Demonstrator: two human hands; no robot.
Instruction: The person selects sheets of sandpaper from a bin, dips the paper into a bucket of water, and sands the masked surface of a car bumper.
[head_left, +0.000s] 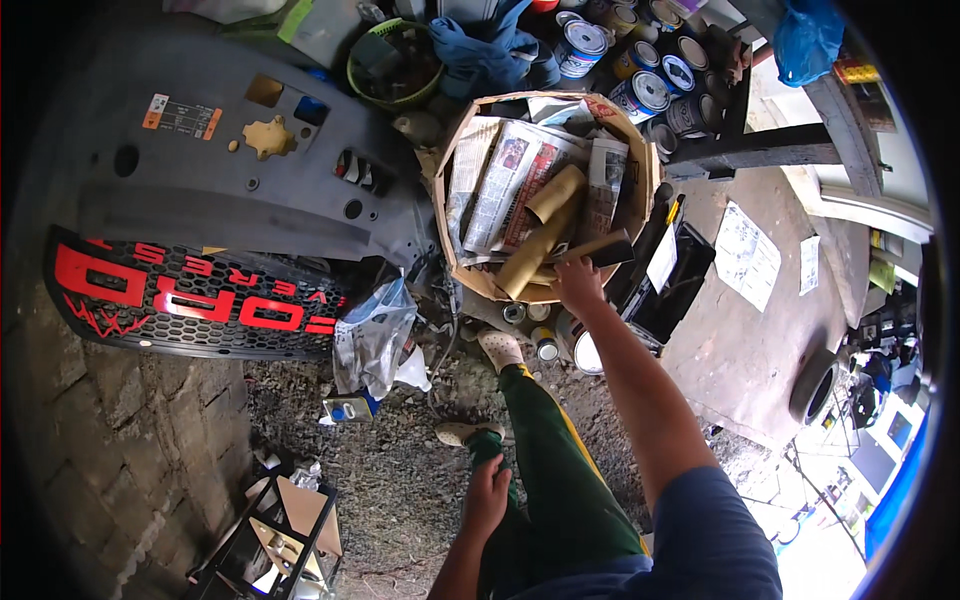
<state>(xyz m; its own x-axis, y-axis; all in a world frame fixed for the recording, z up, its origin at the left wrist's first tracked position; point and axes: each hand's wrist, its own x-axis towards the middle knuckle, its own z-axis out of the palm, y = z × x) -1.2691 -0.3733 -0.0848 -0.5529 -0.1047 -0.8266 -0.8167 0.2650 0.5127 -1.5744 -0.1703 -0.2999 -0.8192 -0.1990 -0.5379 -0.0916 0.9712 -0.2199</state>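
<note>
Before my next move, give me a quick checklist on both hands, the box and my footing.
1. Right hand at the brown tube: ok, at its near end.
2. Fingers fully closed round it: cannot tell, their undersides are hidden.
3. Left hand empty: cannot tell, its palm is out of sight.
4. Box free of clutter: not ok, gold tubes lie over newspapers.
5. Forward clog apart from the small can: ok, ground shows between.

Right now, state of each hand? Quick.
Left hand: by the green trousers, nothing visible in it; open or closed can't be told.
Right hand: at a brown cardboard tube; whether closed on it can't be told.
</note>
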